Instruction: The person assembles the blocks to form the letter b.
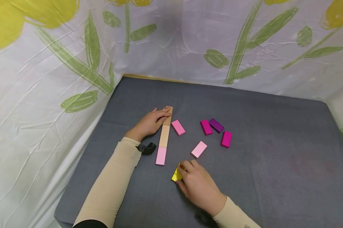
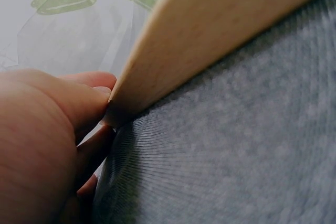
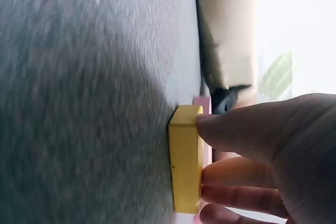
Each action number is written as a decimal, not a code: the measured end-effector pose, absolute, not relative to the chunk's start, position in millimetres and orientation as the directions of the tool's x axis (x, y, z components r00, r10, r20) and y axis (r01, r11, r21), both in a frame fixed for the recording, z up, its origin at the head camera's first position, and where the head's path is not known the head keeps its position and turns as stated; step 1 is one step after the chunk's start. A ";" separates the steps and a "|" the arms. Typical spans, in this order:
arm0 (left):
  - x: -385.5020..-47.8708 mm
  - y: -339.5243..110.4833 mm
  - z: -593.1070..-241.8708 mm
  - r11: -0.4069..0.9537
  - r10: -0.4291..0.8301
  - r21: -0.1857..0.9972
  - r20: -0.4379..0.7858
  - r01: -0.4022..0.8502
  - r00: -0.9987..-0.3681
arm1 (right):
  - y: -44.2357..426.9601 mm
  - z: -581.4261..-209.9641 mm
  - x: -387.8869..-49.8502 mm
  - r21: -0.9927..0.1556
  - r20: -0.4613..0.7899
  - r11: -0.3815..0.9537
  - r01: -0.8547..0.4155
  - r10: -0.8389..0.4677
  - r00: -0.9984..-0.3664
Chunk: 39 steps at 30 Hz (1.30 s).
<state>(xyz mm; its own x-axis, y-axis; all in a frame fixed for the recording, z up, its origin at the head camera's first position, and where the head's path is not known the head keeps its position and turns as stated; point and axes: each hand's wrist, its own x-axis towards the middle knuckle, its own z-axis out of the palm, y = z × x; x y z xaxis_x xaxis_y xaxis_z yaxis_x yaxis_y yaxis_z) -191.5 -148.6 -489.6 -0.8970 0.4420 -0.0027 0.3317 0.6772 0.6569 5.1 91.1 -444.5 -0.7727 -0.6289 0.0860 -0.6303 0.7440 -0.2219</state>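
A straight row of flat blocks lies left of the table's middle: a tan block at the far end, a lighter tan block, then a light pink block nearest me. My left hand rests at the far tan block with fingers extended; in the left wrist view thumb and fingertip touch the edge of a wooden block. Thumb and fingertips of my right hand pinch a yellow block close to the tabletop, just right of the row's near end.
Two loose pink blocks, one pink block beside the row and a paler pink block, lie nearby. Farther right are a magenta block, a purple block and another magenta block. All lie on a grey cloth-covered table.
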 end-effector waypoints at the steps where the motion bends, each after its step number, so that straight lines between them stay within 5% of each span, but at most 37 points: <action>1: -191.6 -148.7 -489.9 0.678 0.441 0.656 -0.003 0.332 -0.897 | 89.1 -444.6 5.6 -0.219 0.086 0.736 -0.641 -0.640 -0.764; 39: -190.0 -147.0 -486.4 0.678 0.436 0.659 -0.004 0.326 -0.900 | 53.0 -446.5 6.7 -0.125 0.094 0.549 -0.826 -0.823 -0.561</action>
